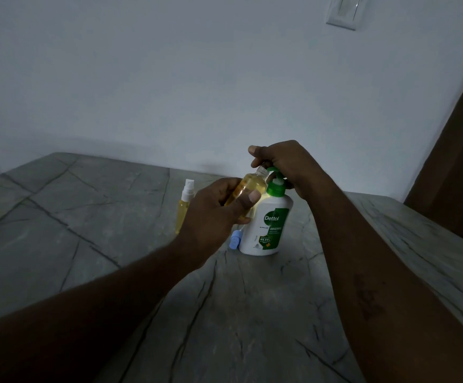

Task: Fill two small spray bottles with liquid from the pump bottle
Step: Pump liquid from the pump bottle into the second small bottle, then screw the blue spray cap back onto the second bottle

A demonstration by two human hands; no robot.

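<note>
A white pump bottle point(267, 222) with a green label and green pump stands on the grey stone table point(114, 230). My right hand point(283, 164) is curled over the green pump head from above. My left hand point(216, 214) grips an uncapped small bottle point(249, 187) of yellow liquid, tilted with its open neck up against the pump spout. A second small spray bottle point(184, 205), yellow-filled with a white sprayer on top, stands upright just left of my left hand. A blue spray cap point(234, 241) lies on the table against the pump bottle's base.
A white wall point(225, 78) runs behind the table, with a light switch plate point(345, 11) high on the right. A brown door or panel point(457, 167) borders the right side. The table's far edge meets the wall close behind the bottles.
</note>
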